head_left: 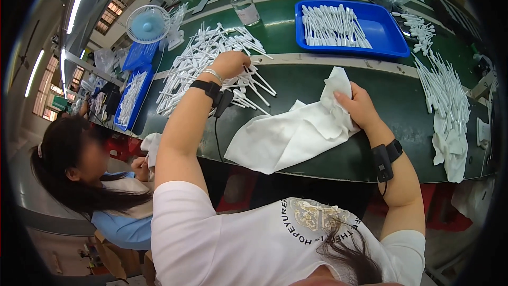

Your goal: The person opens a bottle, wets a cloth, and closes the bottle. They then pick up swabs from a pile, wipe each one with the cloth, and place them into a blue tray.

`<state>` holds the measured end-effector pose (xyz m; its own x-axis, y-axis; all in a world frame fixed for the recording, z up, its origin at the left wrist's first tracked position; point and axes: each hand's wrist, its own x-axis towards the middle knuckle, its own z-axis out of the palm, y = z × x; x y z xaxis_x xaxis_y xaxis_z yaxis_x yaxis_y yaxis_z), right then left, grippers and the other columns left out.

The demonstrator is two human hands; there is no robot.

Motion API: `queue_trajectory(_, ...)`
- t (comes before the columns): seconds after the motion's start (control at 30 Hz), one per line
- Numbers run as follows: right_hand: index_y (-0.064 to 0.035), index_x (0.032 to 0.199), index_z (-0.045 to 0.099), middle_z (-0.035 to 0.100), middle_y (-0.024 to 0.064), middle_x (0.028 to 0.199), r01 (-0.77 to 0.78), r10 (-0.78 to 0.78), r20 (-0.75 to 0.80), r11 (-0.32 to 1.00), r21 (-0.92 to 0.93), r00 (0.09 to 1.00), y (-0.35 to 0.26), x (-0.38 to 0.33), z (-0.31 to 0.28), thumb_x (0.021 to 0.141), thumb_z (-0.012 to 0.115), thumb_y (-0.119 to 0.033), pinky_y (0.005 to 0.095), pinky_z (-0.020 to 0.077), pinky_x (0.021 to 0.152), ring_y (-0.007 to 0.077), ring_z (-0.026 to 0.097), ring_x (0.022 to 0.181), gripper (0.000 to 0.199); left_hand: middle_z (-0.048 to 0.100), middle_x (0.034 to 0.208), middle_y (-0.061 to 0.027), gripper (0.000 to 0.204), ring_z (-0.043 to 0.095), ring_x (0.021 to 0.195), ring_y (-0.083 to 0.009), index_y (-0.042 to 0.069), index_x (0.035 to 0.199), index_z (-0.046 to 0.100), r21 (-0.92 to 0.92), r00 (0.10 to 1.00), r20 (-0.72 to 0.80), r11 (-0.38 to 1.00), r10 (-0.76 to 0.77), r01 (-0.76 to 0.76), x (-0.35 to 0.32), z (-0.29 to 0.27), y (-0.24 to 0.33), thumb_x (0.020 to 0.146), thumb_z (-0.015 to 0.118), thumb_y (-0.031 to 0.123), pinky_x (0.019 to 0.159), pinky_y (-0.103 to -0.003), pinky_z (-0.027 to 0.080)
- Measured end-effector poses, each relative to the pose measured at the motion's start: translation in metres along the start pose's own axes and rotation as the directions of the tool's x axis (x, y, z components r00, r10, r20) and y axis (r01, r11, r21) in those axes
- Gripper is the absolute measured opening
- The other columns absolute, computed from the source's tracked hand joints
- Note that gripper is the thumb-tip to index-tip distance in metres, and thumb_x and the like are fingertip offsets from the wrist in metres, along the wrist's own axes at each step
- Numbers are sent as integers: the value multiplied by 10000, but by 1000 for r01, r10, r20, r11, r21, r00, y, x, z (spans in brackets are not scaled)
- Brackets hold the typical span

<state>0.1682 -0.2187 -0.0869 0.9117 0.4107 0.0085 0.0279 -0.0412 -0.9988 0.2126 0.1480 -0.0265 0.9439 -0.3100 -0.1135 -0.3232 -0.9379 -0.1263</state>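
My left hand (230, 65) is over a loose pile of thin white plastic sticks (185, 69), each with a thicker end. Its fingers are curled down among them, and what they hold, if anything, is hidden. My right hand (357, 107) is closed on a white cloth (296, 136), bunching its upper corner upright. The rest of the cloth spreads in folds over the green table's near edge. Both wrists wear black strapped devices with cables.
A blue tray (383, 29) with rows of white sticks stands behind the cloth. A clear bottle (245, 9) is beyond the pile. More sticks (442, 82) and another white cloth (451, 151) lie at the right. A co-worker (100, 175) sits close on the left, near a fan (148, 24).
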Motion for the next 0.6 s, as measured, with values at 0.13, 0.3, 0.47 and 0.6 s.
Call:
queue_trajectory(0.13,12,1070,531,601,69,951,-3,3,5,1000,-12,1000,2,0,0,829,569,-146,253,455,732,124,558,824,291,623,874,-104,145,591,809,-299,115,842,642,-75,994,-11,991,113,-113,-5,1,-2,718,566,115,698,-374,469)
queue_trajectory(0.3,10,1073,532,601,69,954,2,-2,16,1000,-12,1000,3,3,0,831,568,-152,255,453,737,124,558,830,293,624,837,-115,158,592,790,-312,94,848,635,48,996,69,997,58,-61,-6,1,5,713,553,98,705,-376,464)
queue_trajectory(0.47,8,1072,534,602,68,956,-13,13,11,1000,-2,1000,-4,0,0,829,572,-154,259,453,739,126,558,836,295,623,819,-118,156,587,797,-322,82,846,631,22,991,124,998,49,-52,-6,-6,11,711,557,101,700,-388,462)
queue_trajectory(0.6,8,1072,535,601,67,960,6,-6,26,1000,16,1000,-3,1,4,827,576,-156,261,452,743,127,557,839,297,626,771,-120,232,612,715,-265,103,944,617,33,998,-3,998,60,-60,-18,-15,12,732,527,74,635,-352,486)
